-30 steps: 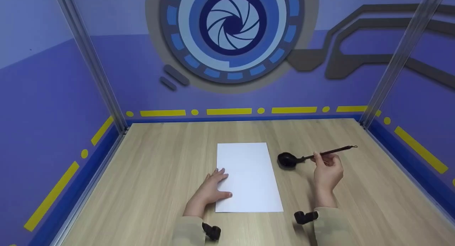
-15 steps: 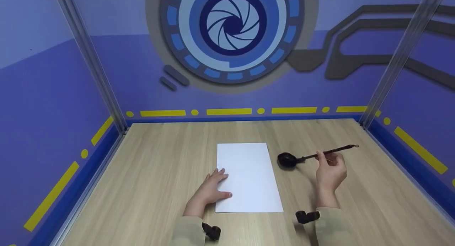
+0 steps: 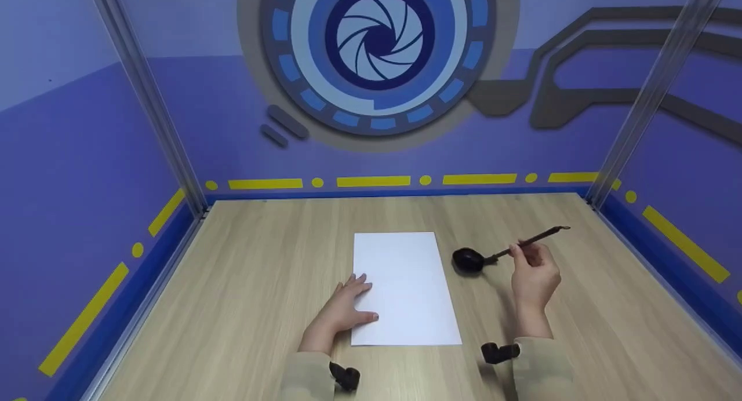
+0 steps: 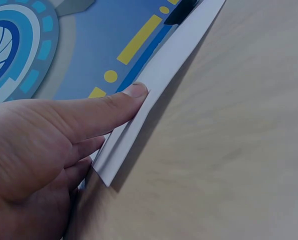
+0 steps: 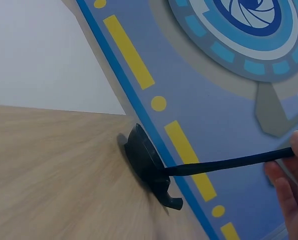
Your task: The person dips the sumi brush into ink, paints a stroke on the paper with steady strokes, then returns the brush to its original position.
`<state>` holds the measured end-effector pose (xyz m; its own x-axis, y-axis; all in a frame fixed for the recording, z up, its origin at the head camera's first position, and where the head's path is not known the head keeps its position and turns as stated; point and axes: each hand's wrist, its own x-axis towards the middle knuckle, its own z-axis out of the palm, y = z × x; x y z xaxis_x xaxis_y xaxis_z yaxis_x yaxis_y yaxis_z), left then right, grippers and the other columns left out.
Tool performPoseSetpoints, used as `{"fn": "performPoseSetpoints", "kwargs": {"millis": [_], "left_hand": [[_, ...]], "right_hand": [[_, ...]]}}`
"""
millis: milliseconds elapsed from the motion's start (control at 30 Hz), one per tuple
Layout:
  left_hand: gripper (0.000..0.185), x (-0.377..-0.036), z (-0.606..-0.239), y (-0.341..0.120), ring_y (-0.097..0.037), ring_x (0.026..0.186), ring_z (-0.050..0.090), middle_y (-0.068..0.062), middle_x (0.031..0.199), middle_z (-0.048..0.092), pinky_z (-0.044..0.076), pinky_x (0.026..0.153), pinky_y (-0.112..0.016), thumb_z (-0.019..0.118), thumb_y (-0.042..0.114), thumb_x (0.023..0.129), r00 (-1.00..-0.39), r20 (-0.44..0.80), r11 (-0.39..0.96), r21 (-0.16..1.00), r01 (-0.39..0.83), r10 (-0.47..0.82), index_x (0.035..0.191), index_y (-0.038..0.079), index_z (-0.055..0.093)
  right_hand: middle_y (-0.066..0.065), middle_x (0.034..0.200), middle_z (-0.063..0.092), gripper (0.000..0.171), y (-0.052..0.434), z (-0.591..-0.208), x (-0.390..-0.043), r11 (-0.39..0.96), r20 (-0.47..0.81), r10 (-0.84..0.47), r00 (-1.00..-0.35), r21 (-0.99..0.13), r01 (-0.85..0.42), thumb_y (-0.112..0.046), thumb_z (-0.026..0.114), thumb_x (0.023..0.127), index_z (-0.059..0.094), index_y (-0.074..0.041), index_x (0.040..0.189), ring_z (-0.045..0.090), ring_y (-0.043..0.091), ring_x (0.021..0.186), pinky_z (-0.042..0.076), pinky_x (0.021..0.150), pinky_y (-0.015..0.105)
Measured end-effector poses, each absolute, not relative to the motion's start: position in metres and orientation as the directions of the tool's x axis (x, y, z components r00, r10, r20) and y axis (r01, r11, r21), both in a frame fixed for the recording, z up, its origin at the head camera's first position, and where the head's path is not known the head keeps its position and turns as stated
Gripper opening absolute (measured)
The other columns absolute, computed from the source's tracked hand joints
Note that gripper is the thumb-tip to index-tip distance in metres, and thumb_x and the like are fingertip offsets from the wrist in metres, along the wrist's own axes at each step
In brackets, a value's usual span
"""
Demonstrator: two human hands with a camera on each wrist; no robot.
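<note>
My right hand (image 3: 534, 276) pinches a dark writing brush (image 3: 542, 236), thumb against fingertips, around the middle of its shaft. Its upper end, with a small hanging loop, points up and right. The brush's lower end goes into a round black ink dish (image 3: 467, 261) on the table, so the bristles are hidden. In the right wrist view a short curved handle (image 5: 173, 201) sticks out of the dish beneath the brush. A blank white sheet of paper (image 3: 406, 291) lies left of the dish. My left hand (image 3: 341, 309) rests on its left edge, thumb and fingers spread.
The wood-patterned table (image 3: 249, 285) stretches out on both sides of the paper. Behind it stands a blue and purple printed wall (image 3: 214, 117), with metal posts (image 3: 153, 99) at the corners. A black wrist camera (image 3: 499, 353) sits on each sleeve.
My right hand shifted slightly right, then back left. The brush now tilts more steeply, its looped end higher and further left. Left hand, paper and dish stay put.
</note>
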<state>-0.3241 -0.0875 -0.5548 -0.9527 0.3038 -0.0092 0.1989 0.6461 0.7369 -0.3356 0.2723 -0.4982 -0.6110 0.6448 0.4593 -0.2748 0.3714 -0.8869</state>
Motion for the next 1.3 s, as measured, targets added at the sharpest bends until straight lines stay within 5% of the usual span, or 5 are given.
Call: {"fn": "performPoseSetpoints", "kwargs": {"millis": [633, 800, 1033, 1300], "left_hand": [[0.074, -0.3245, -0.5551, -0.0868, -0.037, 0.16, 0.019, -0.014, 0.167, 0.036, 0.011, 0.133, -0.058, 0.085, 0.024, 0.083, -0.956, -0.02, 0.647, 0.74, 0.182, 0.291, 0.147, 0.003, 0.055], [0.073, -0.3244, -0.5551, -0.0871, -0.037, 0.16, 0.019, -0.014, 0.167, 0.035, 0.01, 0.133, -0.058, 0.085, 0.024, 0.084, -0.954, -0.015, 0.648, 0.737, 0.191, 0.299, 0.147, 0.002, 0.054], [0.073, -0.3243, -0.5556, -0.0884, -0.037, 0.16, 0.02, -0.015, 0.167, 0.036, 0.01, 0.134, -0.056, 0.084, 0.024, 0.085, -0.947, -0.003, 0.648, 0.731, 0.216, 0.32, 0.147, 0.001, 0.054], [0.072, -0.3257, -0.556, -0.0886, -0.038, 0.16, 0.021, -0.015, 0.166, 0.037, 0.011, 0.134, -0.056, 0.084, 0.023, 0.085, -0.946, 0.001, 0.651, 0.725, 0.225, 0.325, 0.147, 0.001, 0.054]], "right_hand": [[-0.025, 0.084, 0.065, 0.018, 0.2706, -0.4933, -0.3317, 0.424, 0.484, 0.625, -0.613, -0.869, -0.255, -0.014, 0.076, 0.093, 0.074, -0.001, 0.106, 0.062, -0.015, 0.073, 0.049, 0.068, 0.002], [-0.009, 0.089, 0.072, 0.017, 0.2707, -0.4911, -0.3303, 0.437, 0.491, 0.625, -0.607, -0.864, -0.248, -0.013, 0.075, 0.094, 0.074, -0.002, 0.107, 0.062, -0.015, 0.075, 0.049, 0.07, 0.001], [-0.03, 0.081, 0.062, 0.018, 0.2709, -0.4939, -0.3327, 0.452, 0.513, 0.612, -0.602, -0.851, -0.267, -0.014, 0.077, 0.093, 0.075, -0.002, 0.107, 0.06, -0.016, 0.073, 0.048, 0.069, 0.002], [-0.024, 0.084, 0.064, 0.018, 0.2697, -0.4913, -0.3311, 0.474, 0.515, 0.606, -0.606, -0.846, -0.245, -0.014, 0.076, 0.094, 0.075, -0.003, 0.108, 0.059, -0.016, 0.074, 0.047, 0.069, 0.0]]}}
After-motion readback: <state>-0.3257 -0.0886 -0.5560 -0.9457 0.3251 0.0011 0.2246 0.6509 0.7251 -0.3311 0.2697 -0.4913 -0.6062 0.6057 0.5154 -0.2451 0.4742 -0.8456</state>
